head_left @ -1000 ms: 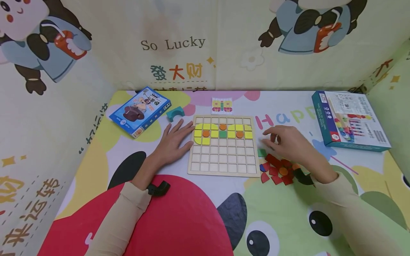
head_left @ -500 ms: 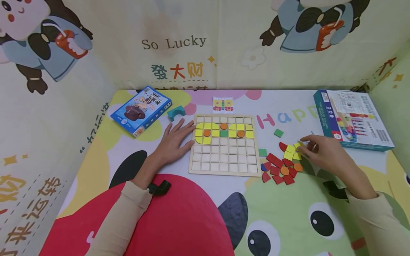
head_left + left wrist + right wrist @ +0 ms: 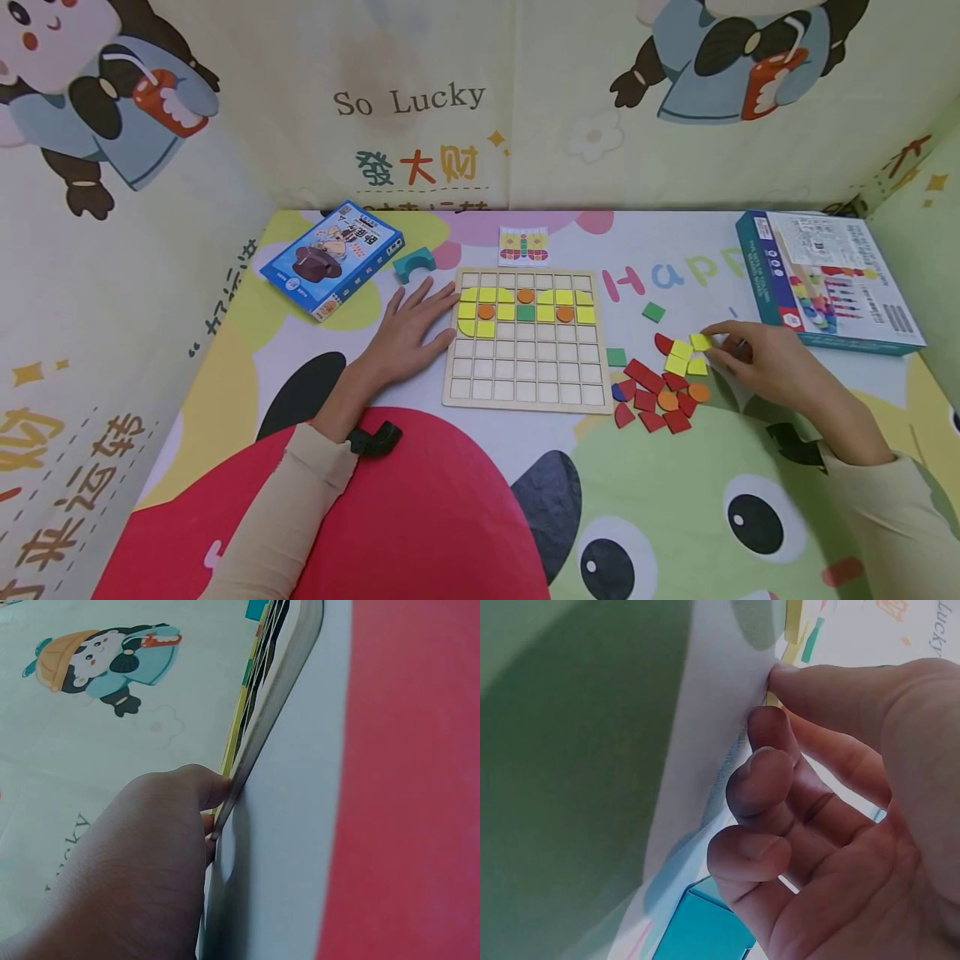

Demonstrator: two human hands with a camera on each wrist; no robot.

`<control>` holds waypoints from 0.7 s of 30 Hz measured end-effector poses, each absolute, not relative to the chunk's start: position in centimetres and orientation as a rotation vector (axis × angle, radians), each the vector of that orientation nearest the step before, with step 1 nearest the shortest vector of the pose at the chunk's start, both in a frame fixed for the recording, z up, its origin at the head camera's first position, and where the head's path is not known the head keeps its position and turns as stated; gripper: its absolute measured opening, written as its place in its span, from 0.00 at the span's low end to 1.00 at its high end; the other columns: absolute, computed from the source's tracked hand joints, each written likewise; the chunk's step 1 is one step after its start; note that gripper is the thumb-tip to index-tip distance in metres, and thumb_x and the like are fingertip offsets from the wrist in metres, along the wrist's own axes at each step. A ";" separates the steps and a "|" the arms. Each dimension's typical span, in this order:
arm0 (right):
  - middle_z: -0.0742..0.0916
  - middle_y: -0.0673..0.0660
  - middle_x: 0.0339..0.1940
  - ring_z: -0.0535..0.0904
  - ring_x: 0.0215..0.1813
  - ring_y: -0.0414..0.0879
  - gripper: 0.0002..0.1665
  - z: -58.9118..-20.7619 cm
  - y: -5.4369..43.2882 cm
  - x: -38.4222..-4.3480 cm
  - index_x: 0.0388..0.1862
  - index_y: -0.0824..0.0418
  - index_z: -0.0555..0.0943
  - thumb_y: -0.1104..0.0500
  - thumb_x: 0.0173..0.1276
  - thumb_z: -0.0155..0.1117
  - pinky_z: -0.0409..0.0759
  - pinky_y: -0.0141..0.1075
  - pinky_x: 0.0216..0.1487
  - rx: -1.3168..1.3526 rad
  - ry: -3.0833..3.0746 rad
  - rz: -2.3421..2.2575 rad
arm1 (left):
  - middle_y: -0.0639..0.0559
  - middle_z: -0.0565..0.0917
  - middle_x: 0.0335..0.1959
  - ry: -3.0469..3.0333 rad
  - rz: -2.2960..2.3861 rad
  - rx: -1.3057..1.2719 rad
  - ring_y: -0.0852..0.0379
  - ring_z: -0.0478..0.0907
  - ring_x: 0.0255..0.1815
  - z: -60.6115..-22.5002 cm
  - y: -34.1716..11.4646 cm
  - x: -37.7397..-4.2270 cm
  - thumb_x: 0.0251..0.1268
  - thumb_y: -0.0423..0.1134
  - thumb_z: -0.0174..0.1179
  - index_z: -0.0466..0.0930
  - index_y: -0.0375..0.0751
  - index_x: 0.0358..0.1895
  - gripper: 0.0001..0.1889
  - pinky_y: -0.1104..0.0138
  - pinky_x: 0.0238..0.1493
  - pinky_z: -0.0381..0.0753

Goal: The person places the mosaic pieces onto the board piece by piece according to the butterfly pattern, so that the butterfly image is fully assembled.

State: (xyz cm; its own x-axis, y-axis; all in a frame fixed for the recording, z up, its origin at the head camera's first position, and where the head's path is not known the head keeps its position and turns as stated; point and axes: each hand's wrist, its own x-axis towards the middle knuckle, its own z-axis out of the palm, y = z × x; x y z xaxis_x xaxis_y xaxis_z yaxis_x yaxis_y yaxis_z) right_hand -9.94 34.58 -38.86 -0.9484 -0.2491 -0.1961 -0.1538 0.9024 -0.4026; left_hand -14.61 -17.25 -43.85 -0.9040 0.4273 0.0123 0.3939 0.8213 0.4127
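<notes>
My left hand (image 3: 405, 337) lies with fingers spread, its fingertips and thumb touching the left edge of a wooden grid board (image 3: 527, 372). Yellow tiles, orange discs (image 3: 527, 296) and a green square (image 3: 526, 312) fill part of the board's upper rows. At the right, my right hand (image 3: 772, 358) pinches a yellow square tile (image 3: 701, 342) between thumb and forefinger, at the edge of a small group of yellow tiles (image 3: 678, 358). In the right wrist view the other fingers (image 3: 761, 784) are curled, and only a sliver of the tile shows.
Red pieces (image 3: 643, 376) and orange discs lie below the yellow tiles. Two loose green squares (image 3: 653, 312) are nearby. A butterfly pattern card (image 3: 523, 247) stands behind the board. A blue box (image 3: 333, 260) and teal arch (image 3: 414, 264) are left; another box (image 3: 832, 279) is right.
My right hand has moved right from beside the board to the yellow tiles, and now pinches one, shifted slightly from the others. The left hand stays at the board's edge.
</notes>
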 end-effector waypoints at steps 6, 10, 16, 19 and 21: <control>0.90 0.61 0.43 0.80 0.41 0.49 0.24 -39.0 34.9 -10.2 0.64 0.66 0.83 0.55 0.74 0.71 0.76 0.27 0.32 -0.308 2.825 -0.532 | 0.59 0.57 0.89 2.923 0.633 0.657 0.48 0.40 0.92 -43.8 -17.2 -14.6 0.77 0.59 0.53 0.60 0.58 0.85 0.36 0.39 0.89 0.33; 0.90 0.62 0.44 0.80 0.41 0.49 0.24 -38.9 34.9 -10.3 0.63 0.67 0.82 0.56 0.74 0.71 0.76 0.28 0.32 -0.312 2.825 -0.515 | 0.59 0.56 0.89 2.921 0.634 0.657 0.48 0.40 0.92 -43.9 -17.1 -14.6 0.77 0.60 0.53 0.60 0.58 0.85 0.37 0.38 0.89 0.33; 0.88 0.59 0.41 0.78 0.39 0.48 0.25 -38.3 33.5 -10.5 0.64 0.67 0.82 0.54 0.75 0.71 0.75 0.30 0.31 -0.323 2.848 -0.485 | 0.59 0.57 0.88 2.921 0.639 0.660 0.48 0.40 0.92 -43.9 -17.1 -14.5 0.77 0.60 0.53 0.60 0.58 0.85 0.36 0.38 0.89 0.33; 0.88 0.58 0.40 0.78 0.39 0.48 0.25 -37.8 31.7 -10.7 0.63 0.66 0.82 0.54 0.75 0.70 0.76 0.31 0.32 -0.350 2.841 -0.475 | 0.59 0.57 0.89 2.926 0.629 0.659 0.48 0.40 0.92 -43.8 -17.1 -14.5 0.77 0.60 0.52 0.59 0.58 0.85 0.37 0.38 0.89 0.33; 0.88 0.58 0.39 0.79 0.39 0.48 0.24 -37.6 30.3 -10.9 0.63 0.66 0.82 0.54 0.75 0.71 0.77 0.32 0.33 -0.378 2.824 -0.484 | 0.59 0.57 0.88 2.927 0.628 0.657 0.48 0.40 0.92 -43.8 -17.2 -14.5 0.77 0.61 0.52 0.60 0.58 0.85 0.37 0.38 0.89 0.33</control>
